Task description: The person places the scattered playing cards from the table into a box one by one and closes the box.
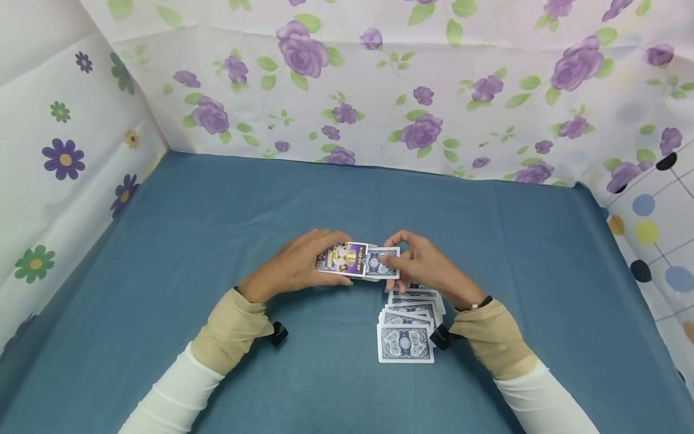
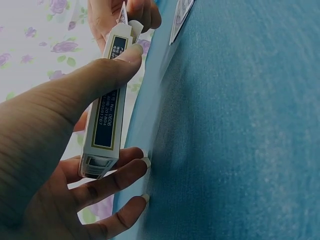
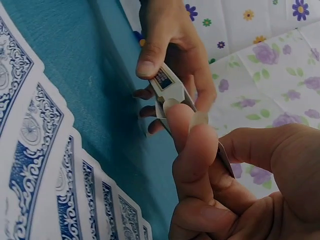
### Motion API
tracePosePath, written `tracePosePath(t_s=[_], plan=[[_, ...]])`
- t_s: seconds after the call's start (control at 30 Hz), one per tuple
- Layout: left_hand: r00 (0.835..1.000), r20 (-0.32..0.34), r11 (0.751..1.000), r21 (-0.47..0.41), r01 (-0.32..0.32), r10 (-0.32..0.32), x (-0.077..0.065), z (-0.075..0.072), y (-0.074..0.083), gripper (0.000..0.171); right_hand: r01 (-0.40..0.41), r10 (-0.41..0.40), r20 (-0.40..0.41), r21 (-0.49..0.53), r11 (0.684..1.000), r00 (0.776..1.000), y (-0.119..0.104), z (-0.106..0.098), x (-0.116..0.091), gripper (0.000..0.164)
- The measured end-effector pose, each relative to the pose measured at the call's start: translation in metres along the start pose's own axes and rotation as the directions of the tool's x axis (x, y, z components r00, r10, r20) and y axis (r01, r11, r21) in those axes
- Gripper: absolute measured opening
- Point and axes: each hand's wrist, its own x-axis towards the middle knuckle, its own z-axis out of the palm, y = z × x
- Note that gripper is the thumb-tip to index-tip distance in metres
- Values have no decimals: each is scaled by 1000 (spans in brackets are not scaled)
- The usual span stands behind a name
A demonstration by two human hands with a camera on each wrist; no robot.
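My left hand (image 1: 300, 262) grips a purple-and-white playing card box (image 1: 340, 259), its thumb along the narrow side and fingers on the opposite side. The left wrist view shows printed dark panels on the box's narrow side (image 2: 106, 117). My right hand (image 1: 428, 265) pinches a blue-backed playing card (image 1: 374, 266) at the box's right end, thumb on top. The card overlaps the box's end in the head view. Open end flaps (image 3: 162, 107) show beside the right fingertips in the right wrist view.
Several blue-backed playing cards (image 1: 405, 345) lie in an overlapping row on the blue cloth (image 1: 303, 386), below and partly behind my right hand. Dark camera mounts (image 1: 279, 333) sit at both wrists. Floral sheets (image 1: 347, 78) hang behind and at the left side.
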Motion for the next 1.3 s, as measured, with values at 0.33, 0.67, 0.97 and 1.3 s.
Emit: tracePosePath(t_s=[0.33, 0.67, 0.97, 1.3], plan=[[1000, 3, 999, 28, -18, 18, 1, 0, 0, 66, -1, 1, 6, -15, 1000, 1000, 6, 7, 3, 44], [998, 13, 995, 85, -55, 54, 2, 3, 6, 66, -63, 65, 46, -33, 997, 997, 12, 15, 0, 42], [997, 20, 994, 80, -76, 74, 0, 7, 13, 67, 18, -14, 58, -76, 997, 998, 16, 23, -1, 28], [997, 8, 994, 88, -71, 70, -1, 6, 11, 67, 79, -65, 102, -138, 987, 993, 14, 20, 4, 27]])
